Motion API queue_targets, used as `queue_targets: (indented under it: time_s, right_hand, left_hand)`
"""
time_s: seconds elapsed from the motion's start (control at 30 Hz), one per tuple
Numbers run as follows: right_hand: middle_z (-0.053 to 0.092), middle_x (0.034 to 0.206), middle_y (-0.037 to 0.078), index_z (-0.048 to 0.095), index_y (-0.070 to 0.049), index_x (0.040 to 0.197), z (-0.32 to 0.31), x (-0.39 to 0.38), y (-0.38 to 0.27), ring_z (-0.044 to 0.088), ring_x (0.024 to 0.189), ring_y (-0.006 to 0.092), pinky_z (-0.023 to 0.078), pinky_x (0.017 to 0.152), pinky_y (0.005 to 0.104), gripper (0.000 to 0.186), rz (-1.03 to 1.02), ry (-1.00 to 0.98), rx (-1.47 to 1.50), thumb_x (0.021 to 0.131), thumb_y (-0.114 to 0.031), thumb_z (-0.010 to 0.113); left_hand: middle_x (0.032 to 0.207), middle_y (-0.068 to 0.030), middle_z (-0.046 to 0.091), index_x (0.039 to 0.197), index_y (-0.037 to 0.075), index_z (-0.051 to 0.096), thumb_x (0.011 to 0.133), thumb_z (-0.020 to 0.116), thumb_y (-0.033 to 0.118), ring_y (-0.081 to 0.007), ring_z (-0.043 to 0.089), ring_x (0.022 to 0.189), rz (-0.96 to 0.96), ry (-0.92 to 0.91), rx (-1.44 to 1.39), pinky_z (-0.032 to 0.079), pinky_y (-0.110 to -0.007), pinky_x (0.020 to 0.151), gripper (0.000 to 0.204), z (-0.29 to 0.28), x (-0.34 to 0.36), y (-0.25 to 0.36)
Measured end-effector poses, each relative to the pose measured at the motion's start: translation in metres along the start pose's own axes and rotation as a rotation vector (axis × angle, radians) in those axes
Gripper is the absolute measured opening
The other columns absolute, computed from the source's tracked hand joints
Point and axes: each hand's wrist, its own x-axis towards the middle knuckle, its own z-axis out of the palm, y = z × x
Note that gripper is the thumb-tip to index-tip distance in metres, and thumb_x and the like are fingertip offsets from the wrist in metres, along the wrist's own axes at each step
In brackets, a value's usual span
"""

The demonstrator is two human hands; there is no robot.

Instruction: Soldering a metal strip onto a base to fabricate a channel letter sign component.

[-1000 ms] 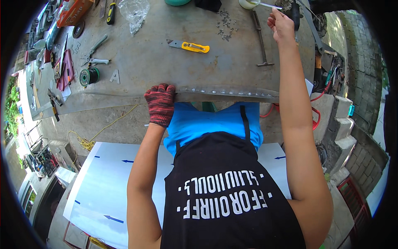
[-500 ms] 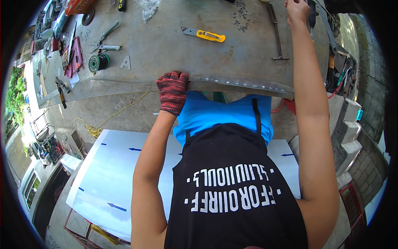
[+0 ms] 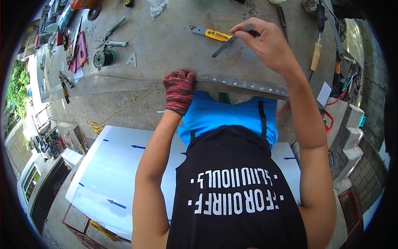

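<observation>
My right hand [image 3: 265, 41], bare, is raised over the workbench [image 3: 166, 54] and pinches a narrow, flat grey metal strip [image 3: 223, 47]. The strip slants down to the left and passes in front of the handle end of a yellow utility knife [image 3: 213, 34] lying on the bench. At the bench's near edge rests my left hand [image 3: 179, 92], in a red and black knitted glove. Its fingers are curled together, and whatever they hold is hidden. A cut-out metal letter [image 3: 131, 59] lies to the left of the glove.
A spool of green wire [image 3: 103, 58], pliers [image 3: 112, 43] and pink-handled shears [image 3: 78, 54] lie on the left. Small metal bits [image 3: 249, 9] are scattered at the back. A wooden-handled tool [image 3: 316, 56] lies far right. Behind me is a white sheet [image 3: 112, 166] with blue arrows.
My right hand has come from the far right of the bench toward its middle, and the grey strip now shows in it. My gloved left hand stays at the edge. The view has shifted slightly.
</observation>
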Motion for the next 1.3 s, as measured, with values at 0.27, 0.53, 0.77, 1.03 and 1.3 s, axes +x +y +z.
queue_targets:
  time_s: [0.27, 0.53, 0.77, 1.03, 1.3]
  right_hand:
    - [0.066, 0.094, 0.014, 0.072, -0.001, 0.1, 0.069, 0.003, -0.001, 0.064, 0.089, 0.0335, 0.051, 0.081, 0.0434, 0.013, -0.21, -0.213, -0.178, 0.096, -0.011, 0.066]
    - [0.065, 0.094, 0.014, 0.072, -0.001, 0.099, 0.084, 0.009, -0.001, 0.064, 0.098, 0.0338, 0.051, 0.088, 0.0441, 0.015, -0.175, -0.289, -0.198, 0.097, -0.014, 0.065]
    - [0.066, 0.094, 0.016, 0.072, 0.0, 0.099, 0.069, 0.009, -0.012, 0.064, 0.098, 0.0348, 0.051, 0.088, 0.045, 0.015, -0.133, -0.259, -0.219, 0.096, -0.013, 0.065]
    - [0.067, 0.091, 0.016, 0.073, -0.001, 0.099, 0.065, -0.002, 0.001, 0.064, 0.094, 0.0354, 0.051, 0.085, 0.0445, 0.014, -0.008, -0.269, -0.262, 0.093, -0.012, 0.067]
    - [0.068, 0.09, 0.015, 0.074, -0.001, 0.098, 0.074, -0.002, 0.0, 0.065, 0.093, 0.0341, 0.051, 0.086, 0.0441, 0.013, -0.045, -0.226, -0.184, 0.094, -0.012, 0.067]
  left_hand:
    - [0.11, -0.0062, 0.07, 0.103, 0.022, 0.071, 0.085, 0.064, 0.018, -0.0312, 0.063, 0.104, -0.009, -0.031, 0.018, 0.044, -0.051, 0.089, 0.019, -0.005, 0.001, 0.002]
    - [0.109, -0.0062, 0.07, 0.102, 0.022, 0.071, 0.084, 0.065, 0.018, -0.0318, 0.063, 0.103, -0.006, -0.015, -0.002, 0.044, -0.051, 0.088, 0.019, -0.004, 0.001, 0.002]
    - [0.109, -0.0061, 0.069, 0.102, 0.022, 0.071, 0.084, 0.067, 0.02, -0.0315, 0.064, 0.102, -0.016, -0.036, 0.008, 0.044, -0.05, 0.088, 0.018, -0.004, 0.001, 0.001]
    - [0.109, -0.0061, 0.07, 0.103, 0.022, 0.071, 0.085, 0.066, 0.019, -0.0315, 0.064, 0.103, 0.001, -0.013, 0.002, 0.044, -0.05, 0.089, 0.019, -0.003, 0.0, 0.0]
    - [0.11, -0.0063, 0.07, 0.102, 0.022, 0.071, 0.085, 0.065, 0.018, -0.0316, 0.063, 0.103, -0.009, -0.028, -0.006, 0.043, -0.051, 0.089, 0.019, -0.004, 0.001, 0.001]
